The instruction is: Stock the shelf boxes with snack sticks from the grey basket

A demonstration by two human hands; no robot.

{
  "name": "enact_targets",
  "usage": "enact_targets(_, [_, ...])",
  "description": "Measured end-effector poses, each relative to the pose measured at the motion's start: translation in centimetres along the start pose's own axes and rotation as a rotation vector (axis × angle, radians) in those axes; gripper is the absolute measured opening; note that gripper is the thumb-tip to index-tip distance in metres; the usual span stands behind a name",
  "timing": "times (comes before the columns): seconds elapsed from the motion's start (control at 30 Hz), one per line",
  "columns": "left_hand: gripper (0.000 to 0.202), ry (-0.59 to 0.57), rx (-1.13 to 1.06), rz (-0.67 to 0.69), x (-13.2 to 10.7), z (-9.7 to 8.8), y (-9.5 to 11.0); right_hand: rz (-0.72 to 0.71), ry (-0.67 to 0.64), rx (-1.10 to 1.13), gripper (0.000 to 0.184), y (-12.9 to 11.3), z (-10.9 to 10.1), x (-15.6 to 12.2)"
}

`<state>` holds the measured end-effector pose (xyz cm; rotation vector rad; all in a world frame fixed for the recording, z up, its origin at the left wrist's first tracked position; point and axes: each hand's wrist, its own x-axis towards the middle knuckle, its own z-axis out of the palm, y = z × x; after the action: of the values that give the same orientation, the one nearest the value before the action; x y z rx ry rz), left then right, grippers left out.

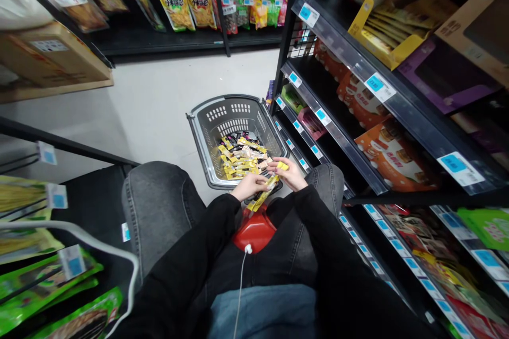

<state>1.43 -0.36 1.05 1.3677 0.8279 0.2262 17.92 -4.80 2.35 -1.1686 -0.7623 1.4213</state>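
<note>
A grey shopping basket [207,132] stands on the floor in front of my knees, with several small yellow snack packets [240,156] lying in it. My left hand [250,186] is closed around a bunch of long yellow packets [262,198] that hang down over the basket's near rim. My right hand [288,172] is beside it, fingers pinched on one small yellow packet [282,166]. Both hands hover just above the basket's near edge, almost touching each other.
Black store shelves [358,71] with blue price tags and orange and yellow snack boxes rise on the right. More shelves with green bags stand at the left. A red stool [254,230] sits between my legs. Pale floor [159,100] stretches beyond the basket.
</note>
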Motion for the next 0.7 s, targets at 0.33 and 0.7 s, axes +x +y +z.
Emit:
enact_targets(0.33, [0.032,-0.05,-0.139,-0.023,0.2,0.5,-0.1,0.049,0.16,-0.08,0.041,1.0,-0.1,0.3])
enact_targets(0.7, [0.035,-0.326,-0.166,-0.064,-0.6,0.4,0.5,-0.068,0.504,0.017,0.038,0.4,-2.4,1.2])
